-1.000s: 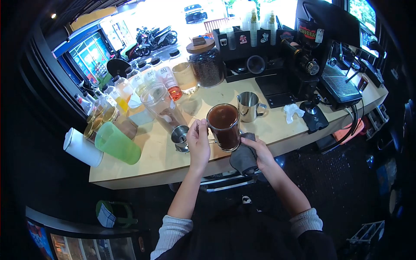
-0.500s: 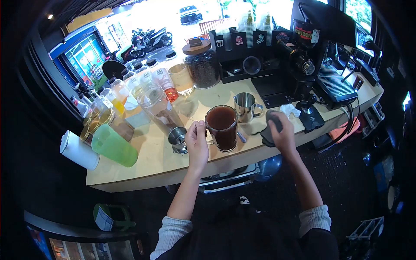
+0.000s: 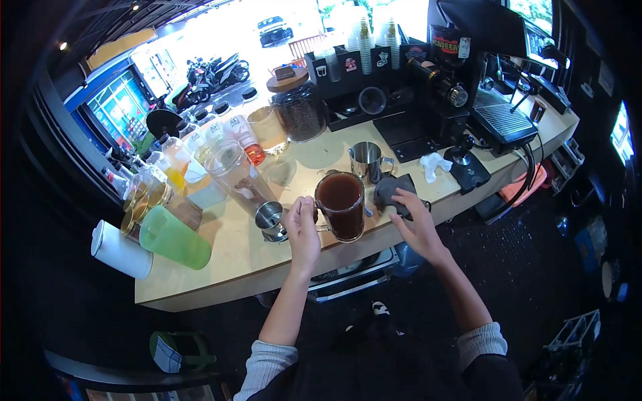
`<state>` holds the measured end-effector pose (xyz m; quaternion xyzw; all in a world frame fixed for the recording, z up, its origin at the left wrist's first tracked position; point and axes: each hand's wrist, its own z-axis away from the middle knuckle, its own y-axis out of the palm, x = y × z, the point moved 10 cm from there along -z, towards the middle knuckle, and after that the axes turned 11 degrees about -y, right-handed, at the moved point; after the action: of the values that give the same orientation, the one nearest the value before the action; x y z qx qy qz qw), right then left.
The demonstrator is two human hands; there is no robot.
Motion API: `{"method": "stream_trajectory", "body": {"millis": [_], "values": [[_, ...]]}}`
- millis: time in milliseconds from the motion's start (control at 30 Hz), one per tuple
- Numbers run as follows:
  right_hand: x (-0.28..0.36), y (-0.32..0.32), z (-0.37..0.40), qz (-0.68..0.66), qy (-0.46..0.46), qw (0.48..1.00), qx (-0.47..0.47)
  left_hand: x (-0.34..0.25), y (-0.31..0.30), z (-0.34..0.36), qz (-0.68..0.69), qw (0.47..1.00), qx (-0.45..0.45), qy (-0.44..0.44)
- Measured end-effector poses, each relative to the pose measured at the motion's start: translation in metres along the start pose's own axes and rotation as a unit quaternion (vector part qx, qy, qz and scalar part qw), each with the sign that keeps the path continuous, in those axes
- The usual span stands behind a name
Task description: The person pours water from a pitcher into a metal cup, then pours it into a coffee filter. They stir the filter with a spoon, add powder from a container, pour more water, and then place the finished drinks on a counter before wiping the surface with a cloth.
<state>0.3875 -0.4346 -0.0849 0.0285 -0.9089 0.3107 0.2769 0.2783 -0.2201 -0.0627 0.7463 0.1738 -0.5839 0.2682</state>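
Observation:
My left hand (image 3: 304, 234) is closed round the handle of a glass mug (image 3: 341, 206) filled with dark brown liquid, near the counter's front edge. Right of the mug, my right hand (image 3: 418, 227) has its fingers apart at a dark grey cloth (image 3: 393, 194) on the counter. Just behind the cloth stands a steel pitcher (image 3: 366, 164). A steel jigger (image 3: 271, 220) is left of my left hand, beside a tall clear jar (image 3: 237, 174).
A green cup (image 3: 175, 237) and a white container (image 3: 122, 249) stand at the counter's left end. Bottles and a jar of dark beans (image 3: 301, 110) line the back. On the right are crumpled white tissue (image 3: 435, 165) and an espresso machine (image 3: 505, 117).
The dark cloth has moved left towards the mug, and my right hand has shifted left and down, its fingers now spread. My left hand still holds the mug. The view has shifted slightly.

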Motion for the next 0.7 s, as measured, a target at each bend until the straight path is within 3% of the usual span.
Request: {"method": "stream_trajectory", "body": {"millis": [400, 700], "values": [[0.028, -0.056, 0.097, -0.017, 0.125, 0.988, -0.083, 0.027, 0.053, 0.027, 0.030, 0.993, 0.098, -0.063], [0.039, -0.139, 0.160, 0.021, 0.146, 0.979, -0.139, 0.036, 0.167, 0.068, 0.056, 0.977, 0.192, -0.072]]}}
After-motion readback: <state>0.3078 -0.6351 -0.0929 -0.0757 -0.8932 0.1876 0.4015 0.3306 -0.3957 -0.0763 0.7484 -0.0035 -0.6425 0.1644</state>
